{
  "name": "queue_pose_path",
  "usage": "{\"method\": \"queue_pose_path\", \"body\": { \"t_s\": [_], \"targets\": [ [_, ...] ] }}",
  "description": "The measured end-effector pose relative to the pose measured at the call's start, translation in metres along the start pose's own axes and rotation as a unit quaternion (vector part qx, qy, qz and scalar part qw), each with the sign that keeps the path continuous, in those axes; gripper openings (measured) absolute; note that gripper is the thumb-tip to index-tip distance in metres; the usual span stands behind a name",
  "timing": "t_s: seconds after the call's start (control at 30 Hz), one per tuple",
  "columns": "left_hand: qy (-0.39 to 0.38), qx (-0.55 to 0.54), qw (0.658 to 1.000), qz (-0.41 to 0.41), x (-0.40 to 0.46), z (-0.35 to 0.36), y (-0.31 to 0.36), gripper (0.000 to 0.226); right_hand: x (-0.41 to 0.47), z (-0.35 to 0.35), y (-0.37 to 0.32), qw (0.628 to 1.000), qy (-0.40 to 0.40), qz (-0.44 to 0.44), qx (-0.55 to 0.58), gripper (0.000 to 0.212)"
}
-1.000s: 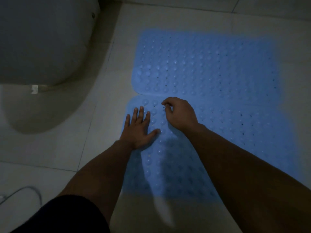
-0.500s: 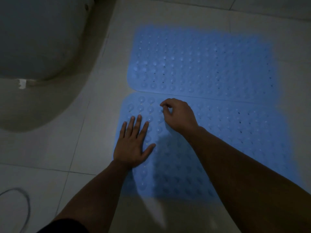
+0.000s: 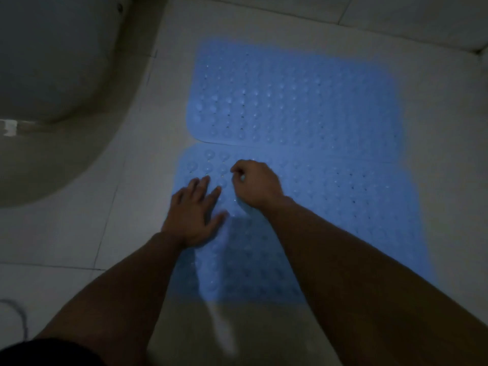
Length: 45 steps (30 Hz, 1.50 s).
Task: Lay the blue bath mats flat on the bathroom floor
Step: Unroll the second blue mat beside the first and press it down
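Near blue bath mat (image 3: 330,220): flat on the tiled floor (image 3: 79,233), studded side up. Left hand (image 3: 194,211): fingers straight, palm resting on its left edge. Right hand (image 3: 257,184): fingers curled at the mat's surface; whether pinching a stud, cannot tell. Far blue bath mat (image 3: 295,99): flat, edge meeting the near one. Toilet base (image 3: 52,75): far left.

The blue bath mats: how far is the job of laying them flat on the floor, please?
Nearly finished, it seems. Done: the far mat lies flat on the tiled floor, untouched. In hand: on the near mat, the left hand presses flat near its left edge, while the right hand, fingers curled, works at its surface; whether it pinches anything is unclear. Left: smoothing that corner and letting go.
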<state>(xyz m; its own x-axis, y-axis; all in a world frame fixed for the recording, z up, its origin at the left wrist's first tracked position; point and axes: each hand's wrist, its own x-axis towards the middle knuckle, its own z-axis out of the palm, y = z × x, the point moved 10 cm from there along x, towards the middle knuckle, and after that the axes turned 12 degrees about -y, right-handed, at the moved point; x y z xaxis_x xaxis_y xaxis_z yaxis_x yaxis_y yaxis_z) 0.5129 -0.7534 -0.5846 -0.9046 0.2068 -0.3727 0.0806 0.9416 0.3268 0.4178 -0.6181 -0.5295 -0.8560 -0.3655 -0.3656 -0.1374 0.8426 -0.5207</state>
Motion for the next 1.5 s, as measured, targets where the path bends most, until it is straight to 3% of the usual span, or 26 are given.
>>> {"method": "queue_pose_path", "body": {
  "t_s": [0.13,0.3,0.63,0.77,0.87,0.97,1.03,1.1,1.17,1.33,1.5],
  "targets": [
    [0.149,-0.005,0.988,-0.037,0.001,-0.055,-0.021,0.048,-0.032,0.049,-0.017,0.994,0.035,0.003,-0.103,0.048],
    [0.149,0.0,0.987,-0.055,0.002,-0.049,-0.031,0.042,-0.059,0.123,-0.009,0.981,0.0,0.013,-0.194,0.074],
    [0.164,-0.065,0.981,-0.076,-0.004,-0.04,-0.051,0.045,-0.061,0.117,-0.011,0.982,0.045,-0.002,-0.184,0.086],
    [0.164,-0.069,0.981,-0.082,0.002,-0.045,-0.057,0.048,-0.058,0.118,-0.011,0.986,0.01,0.001,-0.165,0.106],
    [0.164,-0.076,0.98,-0.088,0.004,-0.048,-0.059,0.049,-0.055,0.119,-0.009,0.991,-0.061,-0.001,-0.119,0.112],
    [0.163,-0.064,0.981,-0.084,0.003,-0.047,-0.052,0.047,-0.046,0.109,-0.001,0.981,-0.184,0.008,-0.059,0.105],
    [0.164,-0.057,0.982,-0.079,0.002,-0.045,-0.042,0.046,-0.035,0.086,0.003,0.97,-0.24,0.022,0.031,0.083],
    [0.17,-0.055,0.981,-0.07,0.002,-0.043,-0.026,0.045,-0.02,0.04,0.012,0.962,-0.179,0.043,0.203,0.052],
    [0.172,-0.053,0.982,-0.054,0.005,-0.039,-0.005,0.046,-0.01,0.005,0.034,0.953,-0.097,0.074,0.276,0.044],
    [0.121,-0.017,0.992,0.027,0.015,-0.002,0.07,0.047,-0.022,-0.031,0.077,0.977,0.013,0.075,0.201,0.032],
    [0.029,0.063,0.994,0.084,0.029,0.049,0.13,0.072,-0.044,-0.037,0.1,0.99,0.075,0.008,0.118,0.023]
  ]
}}
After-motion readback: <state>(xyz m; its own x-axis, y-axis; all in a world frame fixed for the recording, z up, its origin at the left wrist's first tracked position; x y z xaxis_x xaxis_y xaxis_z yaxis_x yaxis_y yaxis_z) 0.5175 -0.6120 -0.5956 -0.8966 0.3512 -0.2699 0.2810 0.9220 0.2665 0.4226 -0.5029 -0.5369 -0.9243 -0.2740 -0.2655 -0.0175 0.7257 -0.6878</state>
